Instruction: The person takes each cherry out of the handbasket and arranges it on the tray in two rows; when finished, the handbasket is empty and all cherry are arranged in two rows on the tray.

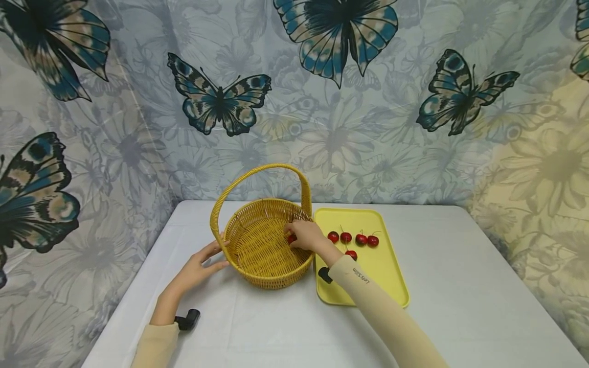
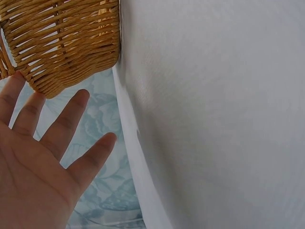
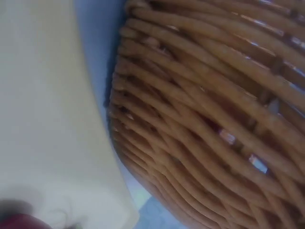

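A yellow woven basket [image 1: 271,280] with a tall arched handle stands on the white table. My left hand [image 1: 198,270] rests against its left side, near the foot of the handle. In the left wrist view, that hand's straight, spread fingers [image 2: 66,124] touch the weave of the basket [image 2: 62,43]. My right hand [image 1: 306,236] reaches over the basket's right rim, and its fingers pinch a red cherry [image 1: 292,238] just inside. From the right wrist, only the basket's outer wall [image 3: 200,109] shows; the hand itself is out of that picture.
Right beside the basket lies a yellow tray [image 1: 386,286] bearing several red cherries [image 1: 361,239] with stems. My right forearm crosses over the tray's near left part. The white tabletop [image 1: 460,286] extends to the right. A butterfly-patterned cloth [image 1: 340,143] hangs behind the table.
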`<state>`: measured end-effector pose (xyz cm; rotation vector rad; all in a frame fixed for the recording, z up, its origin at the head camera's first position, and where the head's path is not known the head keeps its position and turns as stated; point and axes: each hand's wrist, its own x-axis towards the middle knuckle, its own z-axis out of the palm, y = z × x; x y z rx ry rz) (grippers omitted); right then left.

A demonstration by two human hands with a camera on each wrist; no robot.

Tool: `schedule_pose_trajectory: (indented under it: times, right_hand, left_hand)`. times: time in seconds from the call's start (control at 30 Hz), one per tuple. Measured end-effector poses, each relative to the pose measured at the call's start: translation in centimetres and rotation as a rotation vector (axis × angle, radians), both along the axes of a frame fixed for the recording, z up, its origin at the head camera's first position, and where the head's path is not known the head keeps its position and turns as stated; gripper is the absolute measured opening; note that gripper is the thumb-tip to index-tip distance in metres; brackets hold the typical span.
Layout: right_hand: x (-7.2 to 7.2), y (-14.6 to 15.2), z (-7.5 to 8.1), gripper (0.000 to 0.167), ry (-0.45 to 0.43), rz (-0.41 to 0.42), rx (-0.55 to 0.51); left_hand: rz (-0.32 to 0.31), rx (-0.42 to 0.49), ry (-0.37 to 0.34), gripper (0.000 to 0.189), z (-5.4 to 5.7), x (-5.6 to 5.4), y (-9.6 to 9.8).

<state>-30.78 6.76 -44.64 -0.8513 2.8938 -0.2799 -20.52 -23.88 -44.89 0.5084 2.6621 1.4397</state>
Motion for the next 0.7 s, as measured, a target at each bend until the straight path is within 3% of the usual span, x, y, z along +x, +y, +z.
schedule_pose_trajectory:
  times: [0.23, 0.7]
  right_hand:
    - [0.04, 0.19, 0.28, 0.036, -0.116, 0.084, -0.149]
    - [0.05, 0.62, 0.67, 0.047, -0.226, 0.169, -0.328]
  left_hand:
    - [0.006, -0.019, -0.005, 0.058, 0.10, 0.04, -0.02]
    - [0.007, -0.012, -0.005, 0.056, -0.02, 0.06, -0.06]
